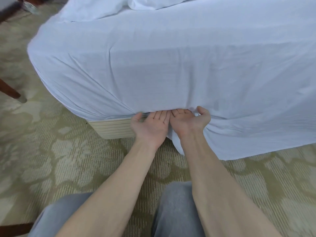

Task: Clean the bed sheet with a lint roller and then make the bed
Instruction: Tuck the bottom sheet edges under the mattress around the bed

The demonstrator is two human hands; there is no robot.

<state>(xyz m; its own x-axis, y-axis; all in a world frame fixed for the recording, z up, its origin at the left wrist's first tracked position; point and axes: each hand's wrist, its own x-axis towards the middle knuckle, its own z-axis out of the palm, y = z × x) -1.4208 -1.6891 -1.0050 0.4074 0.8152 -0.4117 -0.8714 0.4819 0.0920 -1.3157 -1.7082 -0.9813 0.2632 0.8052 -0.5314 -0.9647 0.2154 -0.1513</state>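
A white bed sheet (171, 65) covers the mattress and hangs over its near side. Both my hands are palm up at the mattress's lower edge, side by side. My left hand (151, 124) has its straight fingers slid under the mattress, where the fingertips are hidden by the sheet. My right hand (189, 121) also reaches under with its fingers, its thumb up against the hanging sheet. To the right of my hands the sheet hangs loose down to the carpet; to the left it is pulled tight round the corner. No lint roller is in view.
A beige striped bed base (112, 128) shows under the mattress corner. A bunched white duvet (136, 6) lies at the far end of the bed. A dark wooden furniture leg (10, 91) stands at left on the patterned green carpet (59, 159). My grey-trousered knees are at the bottom.
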